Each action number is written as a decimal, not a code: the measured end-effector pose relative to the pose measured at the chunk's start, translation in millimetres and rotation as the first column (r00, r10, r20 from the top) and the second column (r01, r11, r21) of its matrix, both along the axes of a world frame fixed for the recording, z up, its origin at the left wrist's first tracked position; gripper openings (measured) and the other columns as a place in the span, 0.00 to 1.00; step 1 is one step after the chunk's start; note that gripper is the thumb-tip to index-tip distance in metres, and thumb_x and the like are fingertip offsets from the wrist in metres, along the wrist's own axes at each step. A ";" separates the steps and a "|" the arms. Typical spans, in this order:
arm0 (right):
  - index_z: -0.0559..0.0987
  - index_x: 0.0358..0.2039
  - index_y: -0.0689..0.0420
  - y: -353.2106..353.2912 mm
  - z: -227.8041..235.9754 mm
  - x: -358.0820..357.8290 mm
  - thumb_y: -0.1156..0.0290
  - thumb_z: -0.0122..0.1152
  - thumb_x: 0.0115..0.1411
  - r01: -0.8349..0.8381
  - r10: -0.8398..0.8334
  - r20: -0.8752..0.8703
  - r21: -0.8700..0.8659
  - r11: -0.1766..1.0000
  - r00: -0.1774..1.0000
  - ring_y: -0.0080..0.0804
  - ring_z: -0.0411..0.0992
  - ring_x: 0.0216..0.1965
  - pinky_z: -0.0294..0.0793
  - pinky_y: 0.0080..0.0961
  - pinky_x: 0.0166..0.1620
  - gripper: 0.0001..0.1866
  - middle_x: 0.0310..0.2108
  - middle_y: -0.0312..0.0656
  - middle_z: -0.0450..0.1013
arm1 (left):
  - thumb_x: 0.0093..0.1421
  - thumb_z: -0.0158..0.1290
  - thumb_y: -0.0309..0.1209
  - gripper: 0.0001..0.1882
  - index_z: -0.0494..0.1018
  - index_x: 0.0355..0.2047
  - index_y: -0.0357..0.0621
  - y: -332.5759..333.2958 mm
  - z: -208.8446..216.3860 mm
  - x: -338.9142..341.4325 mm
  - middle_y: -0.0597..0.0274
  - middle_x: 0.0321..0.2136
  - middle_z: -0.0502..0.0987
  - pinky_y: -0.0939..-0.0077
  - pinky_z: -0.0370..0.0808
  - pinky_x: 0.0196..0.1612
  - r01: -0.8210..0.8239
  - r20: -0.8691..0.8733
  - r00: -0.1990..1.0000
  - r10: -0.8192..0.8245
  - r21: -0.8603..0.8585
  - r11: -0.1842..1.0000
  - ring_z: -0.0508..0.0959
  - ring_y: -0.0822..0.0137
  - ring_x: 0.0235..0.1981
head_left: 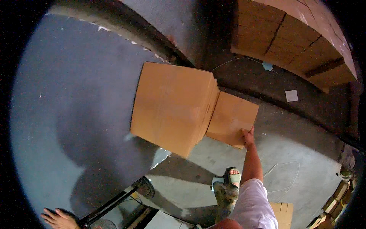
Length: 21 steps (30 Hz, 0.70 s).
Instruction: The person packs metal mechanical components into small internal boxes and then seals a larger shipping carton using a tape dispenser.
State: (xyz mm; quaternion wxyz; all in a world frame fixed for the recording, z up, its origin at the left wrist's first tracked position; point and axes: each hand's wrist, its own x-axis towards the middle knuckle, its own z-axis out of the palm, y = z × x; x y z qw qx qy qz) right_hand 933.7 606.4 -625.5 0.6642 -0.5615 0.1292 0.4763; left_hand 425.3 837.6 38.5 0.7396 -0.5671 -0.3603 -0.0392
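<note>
1. Grey floor (301,145): broad, with shadows across it. I judge poor light could hide a snag underfoot.
2. Wrapped carton pile (289,38), upper right, under clear film; well apart from both hands.
3. Large cardboard stack (171,107), centre, set askew, its right side showing layered edges. Those layers look uneven; a sideways knock might make the top ones slide.
4. Smaller cardboard piece (233,116), immediately right of the stack; I cannot tell whether their edges touch. Its thickness is unclear to me. The hold is at one corner only, so I'd expect it to sag or twist if lifted that way, and its far edge could catch on the stack.
5. Black pole (118,202), slanting up from lower left to a round dark end. A careless left-arm swing could strike it.
6. Right hand (248,137): pinching the smaller piece's lower right corner, thumb on top; undersurface grip hidden.
7. Left hand (59,220): fingers spread, holding nothing that I can see, just beside the pole; partly cut off.
8. Thin white cord (298,175), looped right of the forearm: trip risk, should a foot step into it.
</note>
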 end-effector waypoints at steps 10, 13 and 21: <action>0.72 0.43 0.56 -72.4 48.0 -104.5 0.65 0.56 0.55 -0.594 0.659 0.108 -0.346 0.726 0.744 0.22 0.65 0.25 0.65 0.20 0.25 0.16 0.29 0.38 0.71 | 0.40 0.59 0.46 0.29 0.73 0.43 0.52 -33.7 14.3 -8.8 0.51 0.51 0.67 0.44 0.56 0.53 -0.139 0.303 0.924 0.233 -0.302 0.943 0.64 0.44 0.52; 0.73 0.43 0.57 -153.3 11.5 -104.8 0.63 0.49 0.59 -0.570 0.590 0.574 -0.791 0.221 -0.568 0.30 0.71 0.32 0.71 0.28 0.31 0.16 0.38 0.41 0.73 | 0.45 0.56 0.40 0.24 0.71 0.45 0.55 -57.1 -6.6 37.0 0.56 0.50 0.66 0.40 0.53 0.54 0.233 0.597 0.708 0.376 -0.701 0.674 0.63 0.47 0.52; 0.74 0.40 0.55 -89.3 71.3 -186.0 0.68 0.52 0.55 -0.942 0.821 0.496 -0.303 -0.141 -0.282 0.32 0.67 0.24 0.70 0.30 0.25 0.12 0.24 0.40 0.69 | 0.59 0.43 0.40 0.16 0.66 0.47 0.53 -508.3 -162.8 -87.9 0.53 0.40 0.73 0.50 0.67 0.45 0.675 0.083 0.595 0.800 -0.592 -0.440 0.74 0.53 0.41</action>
